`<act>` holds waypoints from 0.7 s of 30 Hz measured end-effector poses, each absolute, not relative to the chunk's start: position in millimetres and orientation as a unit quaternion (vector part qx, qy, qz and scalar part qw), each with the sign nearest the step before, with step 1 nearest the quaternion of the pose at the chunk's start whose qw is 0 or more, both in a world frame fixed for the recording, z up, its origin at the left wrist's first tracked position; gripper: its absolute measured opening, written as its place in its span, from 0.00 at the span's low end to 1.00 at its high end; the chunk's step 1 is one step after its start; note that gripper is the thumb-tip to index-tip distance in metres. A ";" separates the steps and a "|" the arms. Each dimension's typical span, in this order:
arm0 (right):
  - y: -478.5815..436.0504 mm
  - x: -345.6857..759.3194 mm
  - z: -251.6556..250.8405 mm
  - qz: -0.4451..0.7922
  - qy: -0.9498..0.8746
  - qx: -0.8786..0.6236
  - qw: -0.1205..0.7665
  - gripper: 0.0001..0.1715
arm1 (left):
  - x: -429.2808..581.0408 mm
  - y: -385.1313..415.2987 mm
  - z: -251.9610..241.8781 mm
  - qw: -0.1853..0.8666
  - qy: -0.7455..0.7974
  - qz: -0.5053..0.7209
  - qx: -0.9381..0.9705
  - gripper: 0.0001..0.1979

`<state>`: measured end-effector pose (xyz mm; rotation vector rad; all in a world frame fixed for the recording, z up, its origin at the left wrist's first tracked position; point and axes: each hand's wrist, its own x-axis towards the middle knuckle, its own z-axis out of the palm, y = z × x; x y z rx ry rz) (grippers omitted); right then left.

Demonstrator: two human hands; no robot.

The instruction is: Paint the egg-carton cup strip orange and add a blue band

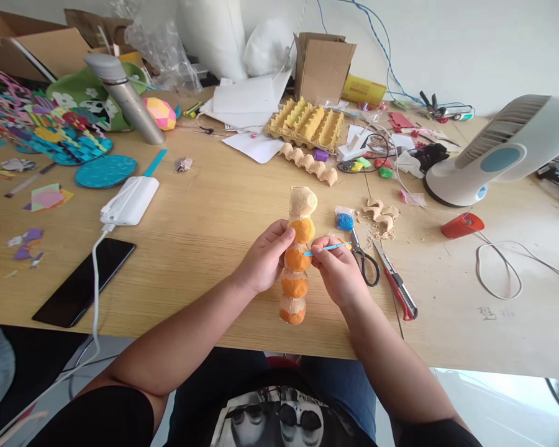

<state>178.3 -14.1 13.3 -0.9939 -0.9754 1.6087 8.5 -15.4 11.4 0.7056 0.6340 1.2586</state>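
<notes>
Over the near edge of the wooden table [205, 211], I watch through the head camera as the left hand [263, 261] closes fingers and thumb on an egg-carton strip [294, 285], its row of bumps painted orange and its far end left bare. The right hand [338, 270] pinches a thin blue stick [328, 248], whose tip touches the strip's second orange bump. Scissors [366, 261] and a red utility knife [398, 285] lie just beside the right hand, with a small blue packet [345, 220] behind them. A black phone [84, 282] and white power bank [130, 200] sit well to the left; a white fan [498, 155] stands far right.
</notes>
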 end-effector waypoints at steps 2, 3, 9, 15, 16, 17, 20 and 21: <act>-13.9 178.7 13.2 0.666 -0.396 -0.398 0.492 0.24 | 8.1 -15.4 11.7 0.701 0.290 0.565 0.326 0.20; -13.9 178.8 13.2 0.667 -0.398 -0.394 0.492 0.25 | 8.0 -15.4 11.7 0.699 0.292 0.564 0.328 0.20; -14.9 178.8 12.3 0.642 -0.460 -0.397 0.468 0.23 | 8.9 -15.7 13.4 0.693 0.303 0.568 0.323 0.21; -15.5 179.1 12.1 0.640 -0.450 -0.402 0.475 0.21 | 8.8 -16.0 13.8 0.686 0.312 0.566 0.335 0.21; -15.6 179.2 12.3 0.636 -0.457 -0.405 0.471 0.21 | 8.7 -16.0 14.1 0.686 0.315 0.563 0.336 0.22; -15.8 179.3 12.5 0.630 -0.466 -0.408 0.469 0.20 | 8.7 -16.0 14.6 0.686 0.319 0.561 0.336 0.22; -16.5 180.4 13.8 0.587 -0.495 -0.422 0.482 0.18 | 9.3 -15.7 16.8 0.674 0.340 0.564 0.335 0.24; -16.7 181.0 14.4 0.565 -0.509 -0.424 0.492 0.17 | 9.7 -15.5 17.5 0.668 0.348 0.567 0.334 0.24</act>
